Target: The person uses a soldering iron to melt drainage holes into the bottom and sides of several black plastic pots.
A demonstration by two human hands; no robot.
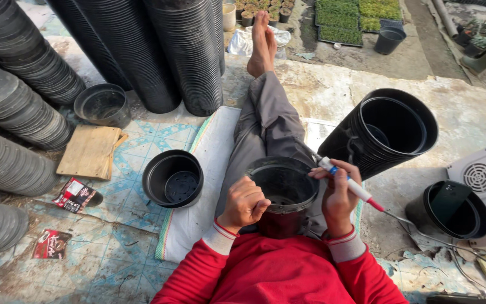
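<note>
**Hot tip close to your fingers**

Your left hand (244,204) is clenched on the near rim of the black pot (284,188) in your lap; your right hand (337,198) grasps the soldering iron (349,184) just beside the rim. If the pot slips, the tip could likely burn your fingers. The tip's far end and cord are hard to make out.

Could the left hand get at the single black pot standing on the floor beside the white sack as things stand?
Probably yes. The left hand grips the rim of the black pot on the lap, and the single pot stands just to its left, nothing between them. It would need to let go first.
</note>
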